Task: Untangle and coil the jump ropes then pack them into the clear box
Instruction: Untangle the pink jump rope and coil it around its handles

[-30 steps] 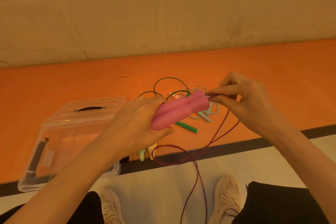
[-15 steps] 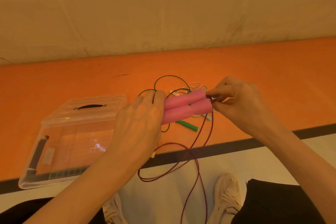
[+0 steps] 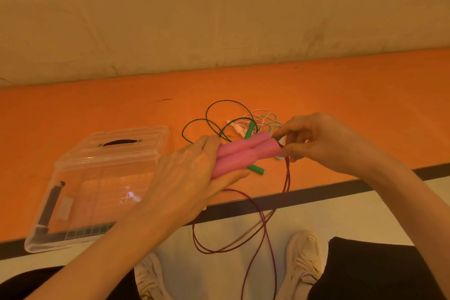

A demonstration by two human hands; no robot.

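Note:
My left hand (image 3: 192, 178) grips two pink foam handles (image 3: 246, 153) side by side, held above the orange floor. My right hand (image 3: 321, 141) pinches the dark red cord (image 3: 287, 178) at the handles' right ends. The cord hangs down in loose loops (image 3: 219, 248) between my feet. Behind the handles lies a tangle of a green rope (image 3: 219, 114) with green handles (image 3: 255, 169) and pale ropes (image 3: 263, 117). The clear box (image 3: 73, 190) stands at the left, its lid (image 3: 117, 143) leaning open at the back.
A black line (image 3: 316, 196) divides the orange floor (image 3: 97, 105) from the pale floor near me. My white shoes (image 3: 302, 258) and dark trousers (image 3: 377, 273) are at the bottom. A beige wall (image 3: 219, 12) rises behind.
My left hand has rolled over the pink handles, back now facing up. The handles have levelled out, and the red cord loops have dropped lower towards my feet.

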